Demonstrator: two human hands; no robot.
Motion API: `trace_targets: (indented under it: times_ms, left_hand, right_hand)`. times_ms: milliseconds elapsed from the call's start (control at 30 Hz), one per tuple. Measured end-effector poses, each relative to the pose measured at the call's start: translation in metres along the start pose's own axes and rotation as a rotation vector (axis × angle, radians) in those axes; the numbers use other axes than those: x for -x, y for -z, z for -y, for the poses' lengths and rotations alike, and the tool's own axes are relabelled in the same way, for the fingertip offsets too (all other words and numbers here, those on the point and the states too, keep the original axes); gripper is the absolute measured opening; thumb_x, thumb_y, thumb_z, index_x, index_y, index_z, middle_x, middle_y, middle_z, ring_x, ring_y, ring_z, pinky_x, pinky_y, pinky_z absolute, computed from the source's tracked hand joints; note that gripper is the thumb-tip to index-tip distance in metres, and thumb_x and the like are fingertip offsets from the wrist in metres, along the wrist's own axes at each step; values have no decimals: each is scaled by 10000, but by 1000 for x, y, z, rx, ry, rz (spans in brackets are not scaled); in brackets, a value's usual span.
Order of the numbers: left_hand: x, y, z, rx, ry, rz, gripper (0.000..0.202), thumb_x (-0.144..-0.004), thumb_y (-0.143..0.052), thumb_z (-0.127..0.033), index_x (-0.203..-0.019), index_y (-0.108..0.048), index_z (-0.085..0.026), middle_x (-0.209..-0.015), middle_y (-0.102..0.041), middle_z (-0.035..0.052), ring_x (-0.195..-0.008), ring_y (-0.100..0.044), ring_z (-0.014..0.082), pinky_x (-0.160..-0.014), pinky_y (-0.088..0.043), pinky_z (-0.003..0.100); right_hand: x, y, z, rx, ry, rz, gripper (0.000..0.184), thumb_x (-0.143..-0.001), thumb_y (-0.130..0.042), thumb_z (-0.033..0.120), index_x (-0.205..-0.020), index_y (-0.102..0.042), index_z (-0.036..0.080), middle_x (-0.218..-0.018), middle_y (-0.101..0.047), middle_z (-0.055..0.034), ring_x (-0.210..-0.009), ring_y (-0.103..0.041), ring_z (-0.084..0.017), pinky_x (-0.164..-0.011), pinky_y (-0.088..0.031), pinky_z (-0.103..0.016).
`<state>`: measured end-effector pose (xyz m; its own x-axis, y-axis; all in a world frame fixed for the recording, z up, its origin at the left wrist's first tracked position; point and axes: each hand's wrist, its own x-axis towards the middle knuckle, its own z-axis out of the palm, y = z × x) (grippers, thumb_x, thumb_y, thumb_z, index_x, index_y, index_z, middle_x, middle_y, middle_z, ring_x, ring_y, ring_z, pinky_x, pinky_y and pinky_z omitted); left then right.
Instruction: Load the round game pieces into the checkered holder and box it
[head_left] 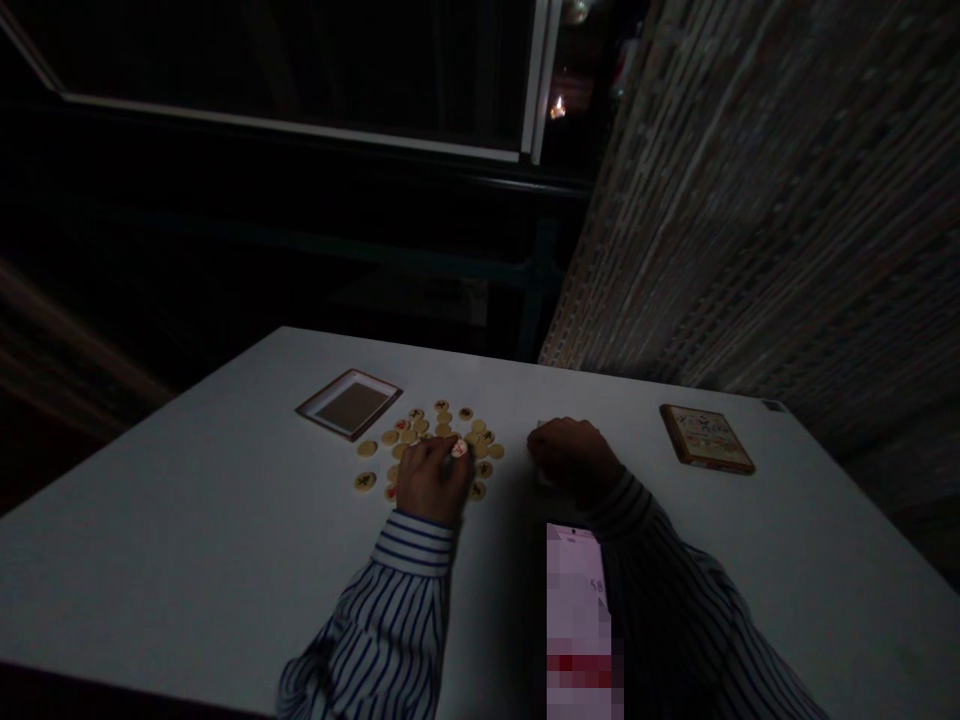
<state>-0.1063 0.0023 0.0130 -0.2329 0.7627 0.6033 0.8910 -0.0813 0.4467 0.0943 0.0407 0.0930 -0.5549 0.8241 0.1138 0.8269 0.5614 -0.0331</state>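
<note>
My left hand [435,478] pinches a round Chinese chess piece [459,449] with a red character facing up. Around and beneath that hand lies a loose cluster of wooden Chinese chess pieces [442,418], some face up with black or red characters, others showing plain sides. To the right of the cluster, my right hand [576,455] is closed in a fist low over the table. A pale edge shows beside its fingers, but what it holds, if anything, is hidden. Below the right hand is a lit phone [577,620], partly covered by the right sleeve.
An open shallow box part [304,409] lies left of the pieces on the white table [187,560]. A flat box with a printed top [705,438] sits at the right. Beyond the table's far edge hangs a string curtain [720,200], beside a dark framed window [300,60].
</note>
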Motion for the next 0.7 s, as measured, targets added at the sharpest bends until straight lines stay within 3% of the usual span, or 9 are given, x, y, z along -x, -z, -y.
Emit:
trace_targets:
  times_ms: [267, 433, 700]
  left_hand:
    - [1, 3, -14, 126, -55, -31, 252, -757, -538, -347, -919, -640, -183, -887, -629, 64, -867, -562, 192, -811, -450, 347]
    - [0, 8, -25, 110, -163, -2, 248, -773, -529, -334, -923, -639, -168, -866, -624, 68, -857, -555, 193, -805, -446, 340]
    - [1, 8, -40, 146, -172, 56, 230, -768, -539, -320, -940, -623, -193, -880, -629, 52, -900, -550, 194, -833, -434, 341]
  right_hand:
    - [11, 8, -10, -18, -64, 0, 250, -853, -406, 286, -928, -634, 213, -927, -655, -43, -857, -570, -152, -699, -332, -263]
    - [18, 13, -18, -33, -75, -45, 242, -857, -417, 282, -927, -633, 198, -935, -657, -46, -868, -573, -147, -729, -347, -257]
    - [24, 17, -25, -43, -88, -79, 227, -856, -430, 278, -912, -635, 198, -921, -662, -41, -860, -577, -148, -741, -360, -261]
